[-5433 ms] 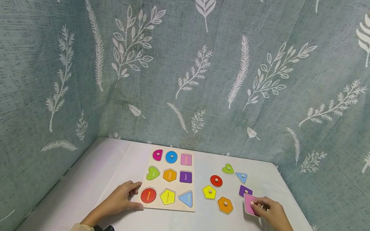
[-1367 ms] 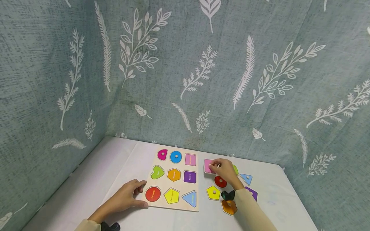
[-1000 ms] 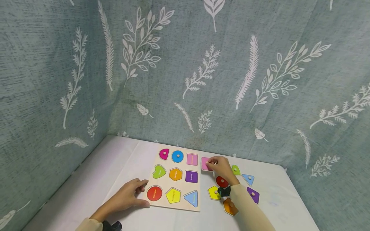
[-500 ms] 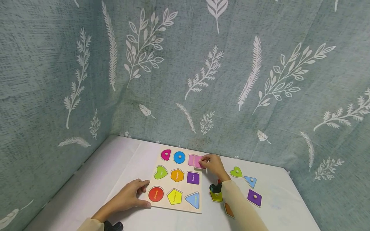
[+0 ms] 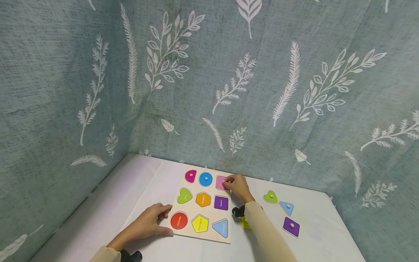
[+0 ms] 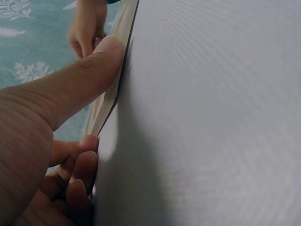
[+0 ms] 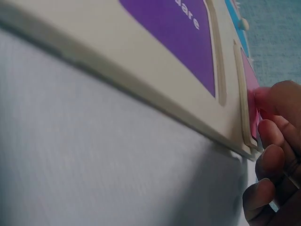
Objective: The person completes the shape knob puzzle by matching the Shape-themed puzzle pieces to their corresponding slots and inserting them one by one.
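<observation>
Pink four-cornered wooden puzzle piece lies at the far right corner of the pale wooden shape board, its edge standing above the board's face in the right wrist view. We see the right hand pinching it, thumb and fingers drawn close together. The relation that counts, we judge, is that the piece lies directly left of this nearer hand, at its fingertips; with part covered, we cannot tell its long axis. Well apart, the left hand holds the board's near left corner, thumb on one edge and fingers curled by another. Beside the piece sits a blue knobbed disc. Right of the board, we find a green heart piece, a light-blue triangle piece and a purple square piece on the white-covered table.
</observation>
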`<state>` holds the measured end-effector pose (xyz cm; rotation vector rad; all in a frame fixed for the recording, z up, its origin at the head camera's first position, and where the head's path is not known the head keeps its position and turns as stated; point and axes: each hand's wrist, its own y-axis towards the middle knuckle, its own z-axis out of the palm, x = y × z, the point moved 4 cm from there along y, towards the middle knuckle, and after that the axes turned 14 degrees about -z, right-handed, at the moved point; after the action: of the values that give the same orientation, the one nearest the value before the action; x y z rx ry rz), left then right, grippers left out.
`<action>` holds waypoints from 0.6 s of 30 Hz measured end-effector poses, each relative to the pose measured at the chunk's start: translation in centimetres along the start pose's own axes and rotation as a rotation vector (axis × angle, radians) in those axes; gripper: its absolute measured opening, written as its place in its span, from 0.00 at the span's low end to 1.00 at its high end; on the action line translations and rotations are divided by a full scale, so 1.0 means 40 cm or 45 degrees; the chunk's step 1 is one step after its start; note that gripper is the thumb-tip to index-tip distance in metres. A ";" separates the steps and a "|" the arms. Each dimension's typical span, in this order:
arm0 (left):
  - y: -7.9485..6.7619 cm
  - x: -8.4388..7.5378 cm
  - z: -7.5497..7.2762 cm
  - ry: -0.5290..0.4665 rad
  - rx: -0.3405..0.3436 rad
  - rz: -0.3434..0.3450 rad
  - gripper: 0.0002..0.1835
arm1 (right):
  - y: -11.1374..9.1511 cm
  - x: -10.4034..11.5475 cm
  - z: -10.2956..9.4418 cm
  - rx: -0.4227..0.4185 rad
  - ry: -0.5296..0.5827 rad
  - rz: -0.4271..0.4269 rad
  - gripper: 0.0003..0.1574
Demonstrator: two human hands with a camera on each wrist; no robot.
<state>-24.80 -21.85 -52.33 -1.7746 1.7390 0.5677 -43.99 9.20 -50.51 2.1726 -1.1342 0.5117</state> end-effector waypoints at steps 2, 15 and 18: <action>0.001 -0.002 0.002 -0.005 0.005 -0.001 0.47 | 0.001 -0.002 0.005 -0.001 0.006 0.023 0.08; 0.002 0.001 0.002 0.010 0.005 -0.006 0.48 | 0.013 0.000 0.022 -0.010 0.009 0.051 0.08; -0.001 0.001 0.001 0.013 0.000 -0.007 0.48 | 0.014 -0.001 0.028 0.002 -0.001 0.050 0.09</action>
<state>-24.75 -21.86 -52.40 -1.7847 1.7409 0.5577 -44.42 8.21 -51.14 2.1557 -1.1790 0.5292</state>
